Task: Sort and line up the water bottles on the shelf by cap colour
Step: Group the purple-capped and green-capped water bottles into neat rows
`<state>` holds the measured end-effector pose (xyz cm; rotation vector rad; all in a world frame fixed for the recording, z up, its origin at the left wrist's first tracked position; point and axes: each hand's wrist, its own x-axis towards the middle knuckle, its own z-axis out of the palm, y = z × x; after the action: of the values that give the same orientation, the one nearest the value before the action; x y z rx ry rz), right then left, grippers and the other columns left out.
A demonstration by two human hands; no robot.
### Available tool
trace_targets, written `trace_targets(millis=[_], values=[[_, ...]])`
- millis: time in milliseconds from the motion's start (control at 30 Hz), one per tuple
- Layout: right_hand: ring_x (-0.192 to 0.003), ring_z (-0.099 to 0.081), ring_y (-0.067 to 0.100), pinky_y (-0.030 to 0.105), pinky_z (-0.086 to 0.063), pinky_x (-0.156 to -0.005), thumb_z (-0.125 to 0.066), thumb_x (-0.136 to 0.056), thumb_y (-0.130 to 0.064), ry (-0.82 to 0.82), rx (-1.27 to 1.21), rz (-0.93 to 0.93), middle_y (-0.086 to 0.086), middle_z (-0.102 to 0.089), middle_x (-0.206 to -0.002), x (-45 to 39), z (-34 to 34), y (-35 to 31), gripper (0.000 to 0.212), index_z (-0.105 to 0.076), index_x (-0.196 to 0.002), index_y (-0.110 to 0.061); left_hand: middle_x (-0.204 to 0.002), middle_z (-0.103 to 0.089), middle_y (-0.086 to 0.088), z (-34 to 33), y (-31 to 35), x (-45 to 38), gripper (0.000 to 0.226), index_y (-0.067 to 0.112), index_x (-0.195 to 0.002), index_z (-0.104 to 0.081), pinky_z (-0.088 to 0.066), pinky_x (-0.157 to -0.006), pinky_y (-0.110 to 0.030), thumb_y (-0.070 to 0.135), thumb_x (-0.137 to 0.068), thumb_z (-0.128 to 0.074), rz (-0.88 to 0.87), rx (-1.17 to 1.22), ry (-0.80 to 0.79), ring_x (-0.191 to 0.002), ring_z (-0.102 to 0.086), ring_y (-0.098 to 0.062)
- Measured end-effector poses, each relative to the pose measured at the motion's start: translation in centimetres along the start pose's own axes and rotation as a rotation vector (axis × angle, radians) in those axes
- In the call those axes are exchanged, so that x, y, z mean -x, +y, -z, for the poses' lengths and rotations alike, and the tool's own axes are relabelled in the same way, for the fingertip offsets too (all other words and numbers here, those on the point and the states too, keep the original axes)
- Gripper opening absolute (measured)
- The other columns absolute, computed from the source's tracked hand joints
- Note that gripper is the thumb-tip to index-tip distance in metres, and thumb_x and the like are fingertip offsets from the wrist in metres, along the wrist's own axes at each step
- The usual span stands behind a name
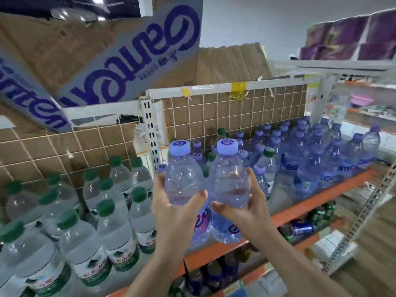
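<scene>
Both bare forearms reach up from the bottom edge toward the shelf, each lifting one bottle. Left of the left hand [171, 202] stands the block of clear plastic bottles with dark green caps [105, 207], already grouped, which is probably why nothing purple is being carried that way. That left hand wraps its fingers and thumb round the waist of a clear, blue-tinted plastic bottle with a pale purple cap [179, 147], held upright, cap towards the camera. Just beside it, almost touching, the right hand [246, 203] grips a second purple-capped bottle [227, 146] the same way, thumb in front and fingers behind. Both bottles hang above the orange front edge of the shelf [300, 207], clear of the board, apparently so they can be set down as a pair. Beyond and right of the right hand crowd the other purple-capped bottles [310, 153], with a few stray green caps [269, 151] among them, so the sorting looks unfinished.
</scene>
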<state>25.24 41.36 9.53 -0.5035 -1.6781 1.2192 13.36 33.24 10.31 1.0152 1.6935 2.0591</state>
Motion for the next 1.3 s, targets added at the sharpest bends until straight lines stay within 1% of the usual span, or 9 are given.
trace_targets(millis=[133, 333, 467, 633, 733, 833, 933, 1133, 1300], values=[[-0.089, -0.071, 0.019, 0.038, -0.058, -0.076, -0.082, -0.057, -0.018, 0.061, 0.056, 0.018, 0.001, -0.072, -0.095, -1.0, 3.7, 2.2, 0.052, -0.06, -0.1, -0.036, -0.085, -0.071, 0.003, -3.9, -0.8, 0.0, 0.044, 0.023, -0.099, -0.054, -0.054, -0.063, -0.019, -0.001, -0.071, -0.077, 0.004, -0.013, -0.012, -0.075, -0.069, -0.007], [-0.092, -0.07, 0.019, 0.028, -0.055, -0.076, -0.083, -0.057, -0.027, 0.062, 0.017, -0.001, 0.003, -0.071, -0.099, -1.9, 9.5, 6.1, 0.054, -0.062, -0.106, -0.033, -0.071, -0.059, 0.042, -9.4, -1.6, 0.6, 0.05, 0.037, -0.088, -0.045, -0.042, -0.052, -0.001, -0.002, -0.074, -0.073, 0.034, -0.037, 0.061, -0.065, -0.058, 0.019], [-0.093, -0.07, 0.019, 0.028, -0.056, -0.075, -0.083, -0.057, -0.026, 0.014, 0.003, -0.013, 0.003, -0.071, -0.098, -3.1, 13.8, 8.4, 0.054, -0.063, -0.107, -0.031, -0.063, -0.062, 0.009, -13.1, -2.6, 1.1, 0.039, 0.012, -0.096, -0.05, -0.043, -0.051, -0.004, -0.007, -0.072, -0.074, 0.042, -0.092, 0.106, -0.058, -0.059, 0.008], [-0.102, -0.063, 0.026, 0.053, -0.051, -0.082, -0.081, -0.063, -0.055, 0.057, 0.162, 0.027, 0.005, -0.063, -0.106, -5.1, 19.1, 12.1, 0.056, -0.058, -0.111, -0.036, -0.074, -0.059, 0.003, -17.1, -5.0, 2.4, 0.047, -0.002, -0.099, -0.052, -0.042, -0.06, -0.002, 0.017, -0.06, -0.069, -0.019, -0.164, 0.247, -0.067, -0.058, 0.007], [-0.102, -0.059, 0.027, 0.049, -0.05, -0.08, -0.07, -0.064, -0.072, 0.133, 0.265, -0.001, 0.002, -0.061, -0.104, -5.8, 21.2, 14.4, 0.067, -0.056, -0.111, -0.026, -0.089, -0.062, -0.012, -18.3, -6.7, 2.7, 0.056, 0.011, -0.106, -0.053, -0.044, -0.062, -0.005, 0.034, -0.059, -0.073, 0.015, -0.142, 0.351, -0.074, -0.061, -0.002], [-0.097, -0.054, 0.024, 0.038, -0.045, -0.076, -0.066, -0.055, -0.072, 0.209, 0.362, -0.057, -0.001, -0.058, -0.098, -6.6, 22.3, 15.7, 0.072, -0.054, -0.105, -0.022, -0.095, -0.066, -0.002, -18.9, -7.9, 2.8, 0.053, 0.046, -0.103, -0.051, -0.047, -0.063, -0.009, 0.046, -0.054, -0.069, 0.053, -0.136, 0.455, -0.079, -0.064, -0.005], [-0.099, -0.056, 0.025, 0.044, -0.049, -0.082, -0.066, -0.049, -0.081, 0.225, 0.329, -0.159, -0.002, -0.06, -0.101, -8.0, 23.0, 17.9, 0.082, -0.052, -0.105, -0.023, -0.094, -0.066, -0.003, -19.4, -8.7, 2.7, 0.051, 0.04, -0.098, -0.052, -0.048, -0.067, -0.021, 0.047, -0.051, -0.069, 0.072, -0.151, 0.483, -0.078, -0.064, -0.009], [-0.096, -0.059, 0.026, 0.045, -0.05, -0.084, -0.087, -0.065, -0.022, 0.201, 0.29, -0.247, 0.002, -0.059, -0.102, -10.8, 23.4, 21.9, 0.056, -0.046, -0.103, -0.024, -0.097, -0.067, -0.001, -20.1, -10.3, 2.5, 0.048, 0.044, -0.096, -0.053, -0.05, -0.073, -0.032, 0.049, -0.051, -0.07, 0.105, -0.228, 0.498, -0.087, -0.065, -0.015], [-0.102, -0.049, 0.016, 0.029, -0.038, -0.087, -0.082, -0.073, -0.008, 0.18, 0.249, -0.309, 0.0, -0.05, -0.11, -11.9, 23.5, 23.0, 0.064, -0.043, -0.123, -0.016, -0.096, -0.066, 0.0, -19.9, -11.2, 2.2, 0.053, 0.039, -0.099, -0.054, -0.05, -0.073, -0.032, 0.046, -0.05, -0.072, 0.117, -0.233, 0.524, -0.088, -0.064, -0.02]])
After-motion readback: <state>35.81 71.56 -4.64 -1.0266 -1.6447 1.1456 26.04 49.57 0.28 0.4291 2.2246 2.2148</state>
